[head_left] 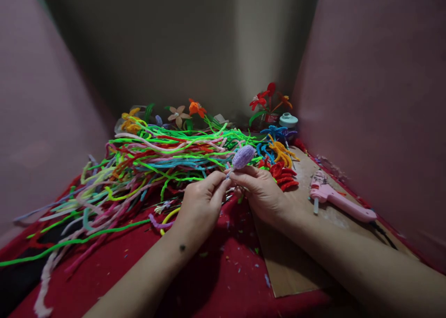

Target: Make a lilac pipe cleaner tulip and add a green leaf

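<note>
A lilac petal of fuzzy pipe cleaner (pixel 243 157) rises tilted above my fingertips, near the middle of the view. My left hand (pixel 204 196) pinches the thin stem end at the petal's base. From the other side, my right hand (pixel 264 191) holds the base of the same petal between thumb and fingers. The fingertips of both hands almost meet, and the exact grip point is partly hidden. Just behind them lies a large heap of loose pipe cleaners (pixel 167 153) in green, pink, red, blue and yellow.
Red petals (pixel 285 176) and orange petals (pixel 281 153) lie right of the heap. A pink glue gun (pixel 339 201) rests on a cardboard sheet (pixel 296 271). Finished red flowers (pixel 258 100) stand at the back by a pale blue lid (pixel 288 119). Scraps dot the red cloth (pixel 223 271).
</note>
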The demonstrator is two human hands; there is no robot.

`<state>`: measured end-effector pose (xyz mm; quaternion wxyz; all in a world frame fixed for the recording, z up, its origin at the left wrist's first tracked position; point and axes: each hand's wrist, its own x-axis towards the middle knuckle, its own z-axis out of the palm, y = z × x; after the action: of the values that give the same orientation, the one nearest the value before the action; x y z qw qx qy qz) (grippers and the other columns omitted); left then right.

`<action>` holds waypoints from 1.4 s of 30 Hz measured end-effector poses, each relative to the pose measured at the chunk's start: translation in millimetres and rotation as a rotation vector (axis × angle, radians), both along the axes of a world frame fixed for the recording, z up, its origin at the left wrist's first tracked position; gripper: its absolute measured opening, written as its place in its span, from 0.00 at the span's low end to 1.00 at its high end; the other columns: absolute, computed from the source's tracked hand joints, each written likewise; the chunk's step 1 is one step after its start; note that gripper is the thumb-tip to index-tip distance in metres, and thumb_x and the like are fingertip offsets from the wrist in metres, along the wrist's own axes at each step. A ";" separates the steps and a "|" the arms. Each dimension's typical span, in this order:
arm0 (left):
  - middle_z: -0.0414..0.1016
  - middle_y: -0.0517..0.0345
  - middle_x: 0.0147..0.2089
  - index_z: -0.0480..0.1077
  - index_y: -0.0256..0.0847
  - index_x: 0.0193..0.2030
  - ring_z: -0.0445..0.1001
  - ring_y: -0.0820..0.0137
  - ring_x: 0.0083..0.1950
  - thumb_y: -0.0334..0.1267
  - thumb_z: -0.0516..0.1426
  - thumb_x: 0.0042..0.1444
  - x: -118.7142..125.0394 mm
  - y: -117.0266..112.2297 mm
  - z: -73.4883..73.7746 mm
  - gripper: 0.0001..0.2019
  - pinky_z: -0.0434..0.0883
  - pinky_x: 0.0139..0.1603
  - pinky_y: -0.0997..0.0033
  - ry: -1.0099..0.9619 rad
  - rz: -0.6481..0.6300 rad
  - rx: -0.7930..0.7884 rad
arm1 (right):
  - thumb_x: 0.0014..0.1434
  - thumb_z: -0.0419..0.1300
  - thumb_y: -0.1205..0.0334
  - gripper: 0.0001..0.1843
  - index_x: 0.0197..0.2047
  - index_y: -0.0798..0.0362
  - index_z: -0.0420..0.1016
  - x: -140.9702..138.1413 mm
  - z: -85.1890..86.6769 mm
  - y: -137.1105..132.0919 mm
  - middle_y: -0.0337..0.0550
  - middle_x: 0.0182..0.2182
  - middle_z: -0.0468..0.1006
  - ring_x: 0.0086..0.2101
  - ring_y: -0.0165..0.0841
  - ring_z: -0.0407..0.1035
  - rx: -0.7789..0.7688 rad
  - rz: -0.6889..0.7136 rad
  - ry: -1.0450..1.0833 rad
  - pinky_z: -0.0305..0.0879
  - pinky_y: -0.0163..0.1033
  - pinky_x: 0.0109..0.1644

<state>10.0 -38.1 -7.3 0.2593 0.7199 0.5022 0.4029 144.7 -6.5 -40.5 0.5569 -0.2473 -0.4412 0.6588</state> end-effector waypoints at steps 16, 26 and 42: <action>0.55 0.67 0.17 0.65 0.36 0.23 0.49 0.83 0.18 0.39 0.58 0.53 -1.6 -3.6 13.4 0.12 0.47 0.19 0.81 -0.650 -0.184 -0.494 | 0.52 0.63 0.65 0.09 0.39 0.50 0.80 5.5 9.7 -3.7 0.38 0.29 0.77 0.29 0.27 0.66 0.115 0.124 -0.002 0.61 0.36 0.38; 0.52 0.69 0.16 0.69 0.34 0.27 0.43 0.85 0.16 0.38 0.57 0.55 -6.6 -0.8 10.5 0.09 0.43 0.17 0.81 -0.792 -0.352 -0.634 | 0.53 0.63 0.65 0.10 0.40 0.50 0.80 8.0 10.0 -0.4 0.37 0.28 0.76 0.30 0.26 0.66 0.128 0.155 0.000 0.59 0.35 0.38; 0.66 0.62 0.26 0.67 0.38 0.32 0.62 0.77 0.25 0.42 0.52 0.58 -0.4 -2.2 3.5 0.09 0.59 0.26 0.78 -0.038 -0.111 -0.042 | 0.45 0.68 0.64 0.07 0.31 0.53 0.79 3.7 9.2 0.7 0.37 0.27 0.76 0.27 0.26 0.66 -0.064 0.094 0.080 0.60 0.33 0.32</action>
<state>9.6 -40.3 -3.8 0.3055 0.7333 0.4650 0.3909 148.4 -5.8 -31.4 0.5345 -0.2172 -0.4084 0.7074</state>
